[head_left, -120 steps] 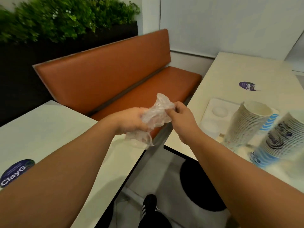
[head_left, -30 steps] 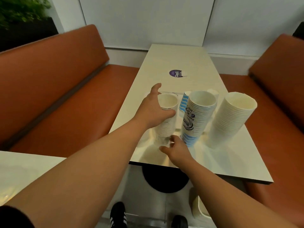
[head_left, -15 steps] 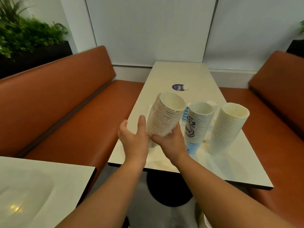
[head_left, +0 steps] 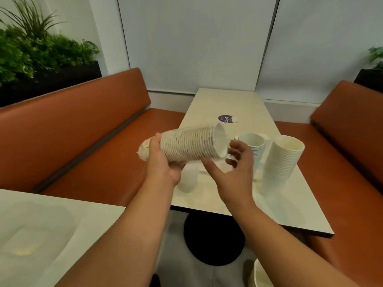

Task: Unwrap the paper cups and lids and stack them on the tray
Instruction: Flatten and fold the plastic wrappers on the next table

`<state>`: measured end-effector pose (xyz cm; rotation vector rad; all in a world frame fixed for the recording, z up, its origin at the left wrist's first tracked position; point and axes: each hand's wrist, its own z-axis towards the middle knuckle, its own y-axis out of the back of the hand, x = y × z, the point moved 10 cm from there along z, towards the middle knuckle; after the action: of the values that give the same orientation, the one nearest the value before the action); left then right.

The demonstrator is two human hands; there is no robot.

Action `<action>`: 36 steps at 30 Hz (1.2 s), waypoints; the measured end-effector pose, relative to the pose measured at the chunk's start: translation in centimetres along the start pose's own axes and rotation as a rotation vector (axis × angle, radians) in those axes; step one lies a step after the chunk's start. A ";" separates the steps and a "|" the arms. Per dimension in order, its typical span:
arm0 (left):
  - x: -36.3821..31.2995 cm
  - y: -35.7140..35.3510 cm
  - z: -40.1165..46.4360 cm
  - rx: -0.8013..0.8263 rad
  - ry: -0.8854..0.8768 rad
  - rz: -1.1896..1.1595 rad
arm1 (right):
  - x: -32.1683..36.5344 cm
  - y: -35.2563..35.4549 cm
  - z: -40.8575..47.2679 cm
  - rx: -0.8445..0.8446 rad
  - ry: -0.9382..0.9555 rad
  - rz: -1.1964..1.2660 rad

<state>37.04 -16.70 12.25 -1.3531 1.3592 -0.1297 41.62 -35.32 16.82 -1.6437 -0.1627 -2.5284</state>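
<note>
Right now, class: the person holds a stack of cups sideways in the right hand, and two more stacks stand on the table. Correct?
Not quite. The head view shows the left hand gripping the sideways stack of cups; the right hand is open beside its mouth. Two more stacks do stand on the table.

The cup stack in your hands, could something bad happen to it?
Maybe. The wrapped cup stack lies sideways in the air, gripped only near its base by the left hand; the right hand is open at the rim end, so cups might slide out. Swinging it could also bump the standing stacks on the table.
</note>
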 end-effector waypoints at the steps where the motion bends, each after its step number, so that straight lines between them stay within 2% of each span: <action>1: -0.7 0.1 0.0 -0.005 -0.022 0.007 | 0.7 1.0 -0.4 -0.021 0.050 -0.043; 2: -1.3 0.1 -0.2 -0.004 -0.049 0.014 | 1.0 1.2 -0.6 0.018 0.081 -0.070; 4: -1.5 -0.8 -1.1 0.047 -0.084 0.039 | 0.8 -0.4 -0.9 0.202 0.075 -0.040; 7: 0.7 -3.8 -3.6 0.279 -0.031 0.121 | 0.6 -3.0 -1.9 0.407 0.010 0.076; 9: 2.1 -4.6 -4.5 0.363 0.005 0.169 | 0.5 -4.6 -2.9 0.495 -0.005 0.068; 11: 2.3 -4.4 -4.1 0.378 -0.010 0.197 | 0.1 -5.7 -3.6 0.558 -0.112 0.135; 14: 1.7 -5.0 -3.7 0.437 -0.021 0.216 | 0.0 -6.5 -4.2 0.582 -0.359 0.425; 16: 1.3 -5.4 -3.8 0.437 -0.040 0.215 | 0.3 -6.6 -4.0 0.575 -0.452 0.541; 19: 0.5 -5.7 -3.9 0.401 -0.070 0.190 | 0.5 -6.1 -3.5 0.522 -0.474 0.608; 26: -4.3 -4.9 -1.2 0.212 -0.090 0.042 | -1.4 -2.0 -1.7 0.181 -0.527 0.827; 31: -5.3 -4.4 -0.5 0.135 -0.091 0.004 | -0.7 -0.3 -0.8 0.054 -0.458 0.961; 33: -5.2 -4.0 -0.4 0.124 -0.079 -0.014 | -1.0 0.2 -0.5 -0.010 -0.490 1.015; 35: -5.0 -3.8 -0.3 0.129 -0.067 -0.004 | -1.3 -0.3 -0.3 0.046 -0.575 0.977; 36: -4.8 -3.7 -0.3 0.133 -0.060 0.017 | -1.3 -1.1 -0.4 0.136 -0.630 0.914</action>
<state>37.49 -14.56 17.93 -1.2242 1.2893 -0.1642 41.57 -34.24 15.43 -1.8188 0.2931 -1.2863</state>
